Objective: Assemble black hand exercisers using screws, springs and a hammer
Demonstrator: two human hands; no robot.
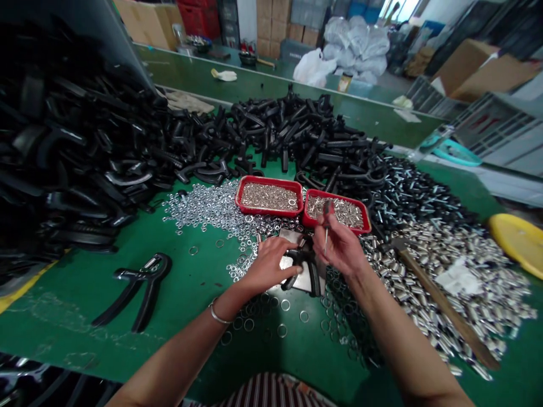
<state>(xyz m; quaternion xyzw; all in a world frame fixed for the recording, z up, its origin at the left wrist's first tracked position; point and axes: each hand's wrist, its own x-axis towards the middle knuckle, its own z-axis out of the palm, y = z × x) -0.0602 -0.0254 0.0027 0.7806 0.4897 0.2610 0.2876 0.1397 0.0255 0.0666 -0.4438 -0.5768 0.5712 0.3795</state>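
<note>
My left hand (pixel 271 264) presses a black plastic handle part (pixel 306 270) down on a small metal plate (pixel 292 265) on the green table. A bracelet sits on that wrist. Just right of it, my right hand (pixel 341 247) pinches a thin metal screw (pixel 326 233) upright above the part. Two red trays lie right behind my hands: the left tray (pixel 268 196) holds small silver washers, the right tray (pixel 337 211) holds silver pins.
A finished black hand gripper (pixel 138 285) lies at the left. Heaps of black handles (pixel 76 158) fill the left and back. Loose rings (pixel 203 212) and silver sleeves (pixel 449 271) cover the table, with a hammer (pixel 436 297) at the right. A yellow dish (pixel 520 240) sits far right.
</note>
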